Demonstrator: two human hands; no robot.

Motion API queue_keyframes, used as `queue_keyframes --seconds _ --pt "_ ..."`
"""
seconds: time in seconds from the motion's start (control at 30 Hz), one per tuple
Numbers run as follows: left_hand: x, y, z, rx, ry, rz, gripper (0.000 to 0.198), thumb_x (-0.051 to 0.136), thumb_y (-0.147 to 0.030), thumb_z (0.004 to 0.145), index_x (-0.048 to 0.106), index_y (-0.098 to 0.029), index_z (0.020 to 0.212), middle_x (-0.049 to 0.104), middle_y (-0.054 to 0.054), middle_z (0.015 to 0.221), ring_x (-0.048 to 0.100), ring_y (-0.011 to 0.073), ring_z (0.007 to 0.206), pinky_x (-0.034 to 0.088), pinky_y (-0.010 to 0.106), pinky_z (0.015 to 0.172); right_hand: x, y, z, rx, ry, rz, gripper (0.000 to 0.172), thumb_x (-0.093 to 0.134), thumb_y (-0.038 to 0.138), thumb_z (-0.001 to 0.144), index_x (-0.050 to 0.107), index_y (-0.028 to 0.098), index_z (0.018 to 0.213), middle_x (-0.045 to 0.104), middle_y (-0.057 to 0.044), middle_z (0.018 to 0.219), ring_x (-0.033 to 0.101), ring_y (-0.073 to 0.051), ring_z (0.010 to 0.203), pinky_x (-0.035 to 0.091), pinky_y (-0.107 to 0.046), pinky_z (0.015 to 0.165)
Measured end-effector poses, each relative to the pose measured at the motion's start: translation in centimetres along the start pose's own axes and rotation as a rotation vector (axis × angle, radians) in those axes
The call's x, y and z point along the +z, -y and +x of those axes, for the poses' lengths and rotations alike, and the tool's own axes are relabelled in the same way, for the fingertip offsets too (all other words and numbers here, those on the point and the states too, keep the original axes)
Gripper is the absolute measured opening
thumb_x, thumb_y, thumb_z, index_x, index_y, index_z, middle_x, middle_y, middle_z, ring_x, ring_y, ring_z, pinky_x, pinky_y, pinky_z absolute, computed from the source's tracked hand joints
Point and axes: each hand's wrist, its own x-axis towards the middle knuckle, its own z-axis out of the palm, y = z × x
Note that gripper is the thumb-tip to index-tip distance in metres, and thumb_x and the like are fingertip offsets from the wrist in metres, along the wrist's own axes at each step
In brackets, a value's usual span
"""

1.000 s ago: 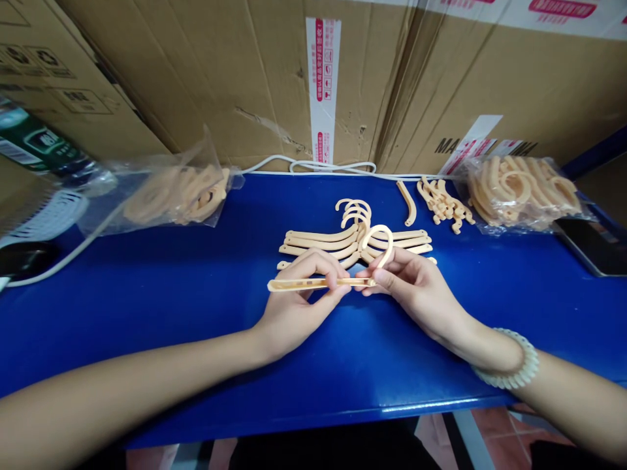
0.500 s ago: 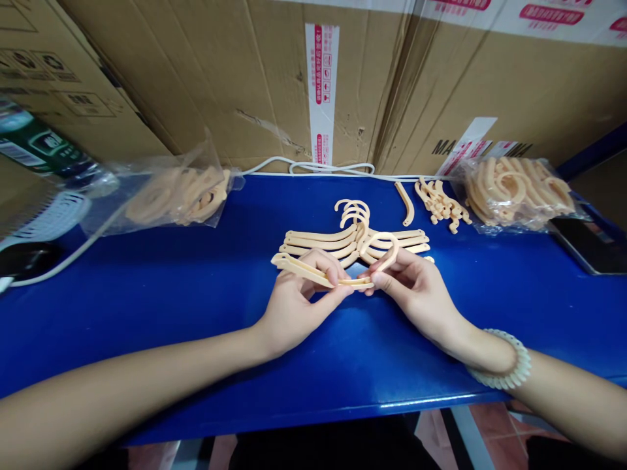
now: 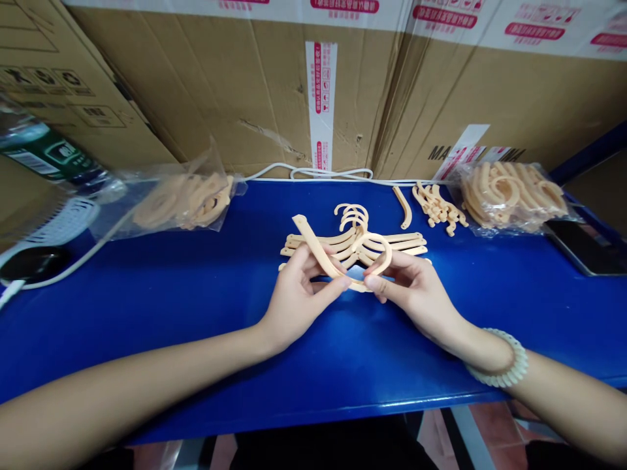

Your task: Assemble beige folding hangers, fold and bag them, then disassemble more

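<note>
My left hand (image 3: 308, 287) pinches a cream plastic hanger arm (image 3: 313, 243), whose free end points up and away to the left. My right hand (image 3: 404, 277) is closed on a matching hanger hook (image 3: 386, 251), its curve rising above the fingers. The two pieces meet between my fingertips; whether they are joined I cannot make out. Just behind my hands lies a row of several hangers (image 3: 404, 243) with hooks, partly covered by my hands. A single loose hanger arm (image 3: 404, 207) rests behind them to the right, beside a pile of small hooked pieces (image 3: 437, 203).
A clear bag of cream hooks (image 3: 210, 199) lies at the back left, and a bag of hanger arms (image 3: 514, 192) at the back right. A phone (image 3: 585, 247), a white cable (image 3: 323, 173), a bottle (image 3: 49, 150) and a black oval object (image 3: 34, 263) surround the blue table (image 3: 196, 294). Cardboard boxes (image 3: 220, 85) stand behind.
The hanger arm in my left hand has swung from nearly flat to a steeper upward tilt. My right hand keeps hold of the hook, and the view has shifted slightly.
</note>
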Motion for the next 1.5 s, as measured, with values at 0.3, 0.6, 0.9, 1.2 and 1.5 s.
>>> queue_keyframes --seconds 0.3,0.6,0.9,1.2,1.5 --pt "0.2 0.1 0.1 -0.122 0.102 -0.099 0.038 0.083 -0.023 0.072 0.054 -0.019 0.097 0.074 0.003 0.086 0.076 0.0203 0.077 0.064 0.031 0.071 0.0 0.3 0.3 -0.049 0.067 0.015 0.027 0.08 0.043 0.078 0.071 0.02 0.089 0.068 0.001 0.069 0.057 -0.011 0.053 0.051 -0.026 0.052" --pt "0.2 -0.5 0.5 -0.144 0.076 -0.116 0.037 0.083 -0.021 0.071 0.052 -0.018 0.091 0.071 0.0 0.082 0.074 0.0171 0.072 0.064 0.03 0.07 -9.0 1.5 5.6 -0.476 -0.302 -0.582 0.024 0.077 0.039 0.081 0.061 0.023 0.076 0.064 -0.003 0.078 0.06 -0.02 0.073 0.048 -0.033 0.067" --pt "0.7 -1.2 0.4 -0.198 0.065 -0.144 0.04 0.084 -0.02 0.07 0.052 -0.016 0.093 0.069 -0.001 0.08 0.071 0.0132 0.066 0.063 0.025 0.063 -13.1 -0.8 8.3 -0.693 0.138 -1.332 0.031 0.046 0.011 0.095 0.076 0.018 0.1 0.072 -0.013 0.1 0.059 -0.028 0.094 0.048 -0.043 0.085" --pt "0.7 -1.1 0.4 -0.158 0.073 -0.16 0.04 0.083 -0.022 0.071 0.051 -0.017 0.093 0.066 -0.002 0.081 0.071 0.0138 0.067 0.064 0.028 0.069 -12.0 -1.0 8.3 -0.663 -0.007 -0.984 0.02 0.051 0.024 0.096 0.07 0.018 0.093 0.063 -0.011 0.095 0.06 -0.024 0.09 0.049 -0.04 0.083" --pt "0.6 -0.6 0.7 -0.147 0.084 -0.179 0.038 0.082 -0.02 0.071 0.051 -0.017 0.093 0.066 -0.001 0.083 0.071 0.0131 0.072 0.061 0.027 0.074 -6.5 2.9 3.1 -0.214 -0.199 0.183 0.025 0.074 0.038 0.085 0.069 0.024 0.104 0.065 0.0 0.074 0.058 -0.014 0.067 0.043 -0.025 0.058"
